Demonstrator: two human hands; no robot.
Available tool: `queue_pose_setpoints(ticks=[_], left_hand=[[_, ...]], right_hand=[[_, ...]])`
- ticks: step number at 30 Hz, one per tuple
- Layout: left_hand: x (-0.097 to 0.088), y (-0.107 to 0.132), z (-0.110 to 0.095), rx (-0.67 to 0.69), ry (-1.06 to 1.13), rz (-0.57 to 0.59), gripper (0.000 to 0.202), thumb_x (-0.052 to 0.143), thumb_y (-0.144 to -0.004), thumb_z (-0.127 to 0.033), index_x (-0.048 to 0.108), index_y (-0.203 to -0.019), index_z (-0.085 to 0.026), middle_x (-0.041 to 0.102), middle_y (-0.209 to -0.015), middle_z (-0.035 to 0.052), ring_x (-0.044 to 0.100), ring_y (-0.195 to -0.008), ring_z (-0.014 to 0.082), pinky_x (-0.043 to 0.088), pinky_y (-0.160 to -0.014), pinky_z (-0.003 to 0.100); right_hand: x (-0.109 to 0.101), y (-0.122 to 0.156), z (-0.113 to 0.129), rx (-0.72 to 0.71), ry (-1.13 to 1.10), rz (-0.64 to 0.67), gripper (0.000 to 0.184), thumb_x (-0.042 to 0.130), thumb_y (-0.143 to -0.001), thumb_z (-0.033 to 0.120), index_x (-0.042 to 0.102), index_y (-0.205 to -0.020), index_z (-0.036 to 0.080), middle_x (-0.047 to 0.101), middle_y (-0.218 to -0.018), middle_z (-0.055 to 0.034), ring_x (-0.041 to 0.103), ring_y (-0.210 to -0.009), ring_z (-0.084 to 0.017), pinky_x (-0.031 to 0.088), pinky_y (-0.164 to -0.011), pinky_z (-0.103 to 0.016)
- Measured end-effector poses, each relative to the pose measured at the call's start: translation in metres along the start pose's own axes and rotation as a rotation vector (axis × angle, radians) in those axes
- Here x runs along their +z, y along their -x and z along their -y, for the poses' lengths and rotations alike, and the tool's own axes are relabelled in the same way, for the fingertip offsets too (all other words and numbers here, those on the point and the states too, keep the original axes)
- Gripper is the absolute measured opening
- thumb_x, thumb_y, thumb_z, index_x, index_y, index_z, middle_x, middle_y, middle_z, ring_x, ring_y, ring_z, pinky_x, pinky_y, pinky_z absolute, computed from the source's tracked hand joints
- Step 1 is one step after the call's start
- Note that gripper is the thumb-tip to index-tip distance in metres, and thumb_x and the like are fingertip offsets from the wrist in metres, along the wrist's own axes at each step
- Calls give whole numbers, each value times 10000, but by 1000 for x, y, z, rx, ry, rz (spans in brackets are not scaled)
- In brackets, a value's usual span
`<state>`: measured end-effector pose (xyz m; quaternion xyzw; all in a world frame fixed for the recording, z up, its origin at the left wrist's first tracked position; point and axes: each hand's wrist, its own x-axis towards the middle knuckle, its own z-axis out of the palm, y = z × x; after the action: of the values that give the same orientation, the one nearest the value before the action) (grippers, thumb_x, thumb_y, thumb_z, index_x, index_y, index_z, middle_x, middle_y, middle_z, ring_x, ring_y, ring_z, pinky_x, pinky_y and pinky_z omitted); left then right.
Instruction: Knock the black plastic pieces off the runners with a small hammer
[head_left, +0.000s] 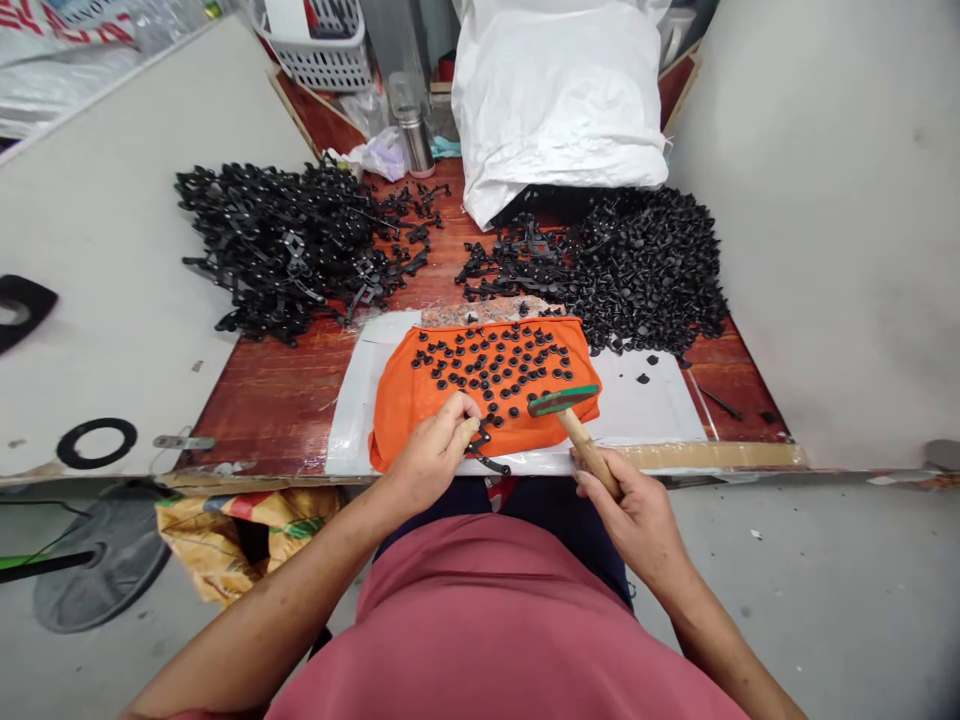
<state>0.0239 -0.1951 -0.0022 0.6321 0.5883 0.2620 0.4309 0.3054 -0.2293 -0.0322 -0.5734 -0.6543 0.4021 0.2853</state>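
Note:
My left hand (442, 437) pinches a small jointed black plastic part (487, 460) over the front of an orange cloth (397, 410). In my right hand (630, 505) is the wooden handle of a hammer (564, 400) with a green-edged head. The hammer's head hovers at or just above the cloth's right side; contact cannot be told. Several round black plastic pieces (514, 411) are scattered over the cloth, between and beyond my hands. How the part sits in my left fingertips is partly hidden.
A heap of jointed black parts (292, 240) lies at the back left, and a pile of loose black pieces (652, 265) at the back right. Behind stand a white sack (562, 90), a steel flask (414, 140) and a basket (322, 62). A thin rod (720, 402) lies right.

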Motion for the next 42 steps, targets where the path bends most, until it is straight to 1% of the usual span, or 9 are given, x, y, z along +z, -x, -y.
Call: queue_pose_setpoints(ticks=[4,8,21,24,28,32,35,39,42], left_hand=[[4,-8,-2,33,-22,5,160,379,-1017,-337,476,-956,-224,457,-722,-51,463,-649,140,355,-656,284],[5,-11,-1,10,-67,12,145,386,-1009,-335,468,-957,-227,475,-703,-49,475,-651,153,353,-653,293],[5,-16,-5,-36,-148,13,94,442,-961,-296,502,-940,-227,549,-709,-35,536,-693,170,341,-646,292],[4,-16,-4,-33,-158,17,90,467,-948,-295,513,-915,-225,549,-688,-38,535,-683,167,336,-642,290],[3,-19,-4,-31,-166,33,95,483,-942,-293,522,-897,-219,545,-660,-46,521,-640,154,330,-625,283],[3,-21,-4,-21,-164,27,91,481,-942,-290,528,-903,-223,549,-664,-45,520,-631,154,330,-613,279],[5,-19,-3,-21,-166,23,102,470,-956,-303,528,-920,-228,547,-655,-46,519,-614,159,336,-611,284],[7,-17,-1,-26,-176,8,108,459,-966,-307,519,-919,-231,582,-696,-32,558,-647,170,368,-633,293],[9,-17,0,-39,-171,12,103,448,-970,-303,515,-935,-233,627,-758,-14,597,-708,183,393,-671,300]], right_hand=[[-1,11,-9,3,129,19,269,543,-1021,430,694,-1122,232,672,-757,1,600,-652,-172,443,-641,-280],[0,16,-14,1,211,46,331,513,-1034,457,693,-1215,246,708,-764,-18,622,-619,-189,457,-618,-293],[1,17,-22,-1,222,89,333,528,-1028,449,712,-1238,267,777,-858,-25,705,-710,-206,512,-654,-294],[-2,15,-17,-26,227,80,378,517,-1040,414,664,-1351,258,805,-991,-52,747,-799,-220,552,-719,-310],[-8,8,-2,-159,248,41,495,475,-1060,309,487,-1554,277,742,-1305,-90,756,-1054,-245,587,-873,-353],[-9,-2,16,-297,228,5,526,463,-1062,241,445,-1582,314,652,-1451,-66,695,-1216,-231,572,-1001,-365],[-2,-7,23,-348,262,-38,535,441,-1067,219,429,-1595,305,710,-1359,-87,721,-1140,-225,578,-985,-359],[7,-8,19,-341,483,2,525,409,-1071,210,448,-1591,275,775,-981,-86,736,-820,-211,586,-761,-309],[10,-6,13,-379,487,-58,546,418,-1071,203,406,-1614,264,755,-969,-83,713,-789,-200,555,-735,-292]])
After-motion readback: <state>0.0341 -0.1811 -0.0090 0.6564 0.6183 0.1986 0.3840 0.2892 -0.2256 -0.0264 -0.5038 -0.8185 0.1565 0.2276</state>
